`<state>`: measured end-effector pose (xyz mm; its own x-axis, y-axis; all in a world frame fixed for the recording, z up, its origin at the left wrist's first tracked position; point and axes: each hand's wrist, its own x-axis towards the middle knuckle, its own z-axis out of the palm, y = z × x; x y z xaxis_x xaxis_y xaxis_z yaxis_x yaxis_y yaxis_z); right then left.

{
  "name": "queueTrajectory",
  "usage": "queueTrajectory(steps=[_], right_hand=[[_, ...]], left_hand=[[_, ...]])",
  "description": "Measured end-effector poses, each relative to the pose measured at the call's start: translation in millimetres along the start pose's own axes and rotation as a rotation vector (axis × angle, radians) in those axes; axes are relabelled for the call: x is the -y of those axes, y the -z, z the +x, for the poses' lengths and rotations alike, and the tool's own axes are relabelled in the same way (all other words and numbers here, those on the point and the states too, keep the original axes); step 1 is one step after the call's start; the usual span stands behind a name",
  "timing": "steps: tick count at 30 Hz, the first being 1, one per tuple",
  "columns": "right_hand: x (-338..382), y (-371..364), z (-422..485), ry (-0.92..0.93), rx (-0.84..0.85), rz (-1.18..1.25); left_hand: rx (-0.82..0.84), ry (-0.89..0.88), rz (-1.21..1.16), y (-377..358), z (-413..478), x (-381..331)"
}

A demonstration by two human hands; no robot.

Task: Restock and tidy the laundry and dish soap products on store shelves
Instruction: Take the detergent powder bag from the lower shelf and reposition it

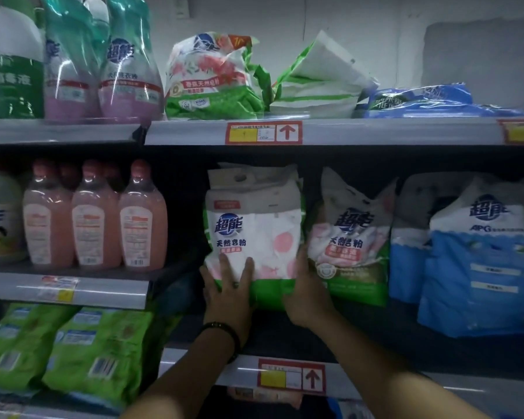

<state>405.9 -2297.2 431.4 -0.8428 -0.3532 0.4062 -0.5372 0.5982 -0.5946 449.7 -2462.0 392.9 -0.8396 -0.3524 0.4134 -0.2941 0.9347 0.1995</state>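
A white, pink and green bag of soap powder (254, 225) stands upright on the middle shelf (375, 352). My left hand (229, 293) presses flat against its lower front, fingers spread. The bag's lower right edge is gripped by my right hand (307, 293), which sits between this bag and a similar crumpled bag (350, 240) just to the right. A dark bracelet circles my left wrist.
Blue and white powder bags (472, 261) stand further right. Pink liquid bottles (96, 219) line the shelf to the left, green refill pouches (82, 343) below them. The top shelf holds pink bottles (127, 65), a slumped green bag (212, 77) and flat blue bags (421, 101).
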Motion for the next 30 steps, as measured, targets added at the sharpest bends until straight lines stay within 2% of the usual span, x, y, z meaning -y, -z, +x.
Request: queueTrajectory(steps=[5,9,12,15,17,23,26,30], right_hand=[[4.9,18.2,-11.2,-0.011,0.153,0.235],[-4.2,31.7,-35.0,-0.054,0.101,0.301],[-11.5,40.6,-55.9,-0.049,0.098,0.258],[-18.1,48.5,-74.2,-0.047,0.099,0.205],[-18.8,53.9,-90.2,-0.047,0.08,0.198],[-25.0,57.8,-147.8,-0.145,0.085,0.179],[-38.0,53.1,-185.4,-0.203,0.111,0.142],[-72.8,40.3,-248.7,-0.194,0.191,0.091]], left_hand=[[0.099,0.028,-0.082,17.6,1.0,8.8],[0.184,0.102,-0.119,37.4,-13.1,0.2],[0.06,0.038,-0.134,47.4,-35.9,-18.2],[-0.094,-0.141,-0.221,57.6,-69.1,-36.9],[-0.107,-0.257,-0.276,65.8,-93.5,-51.9],[0.024,-0.322,-0.48,66.7,-164.0,-81.1],[0.106,-0.328,-0.51,42.0,-198.5,-82.2],[0.258,-0.289,-0.507,1.3,-250.6,-76.9]])
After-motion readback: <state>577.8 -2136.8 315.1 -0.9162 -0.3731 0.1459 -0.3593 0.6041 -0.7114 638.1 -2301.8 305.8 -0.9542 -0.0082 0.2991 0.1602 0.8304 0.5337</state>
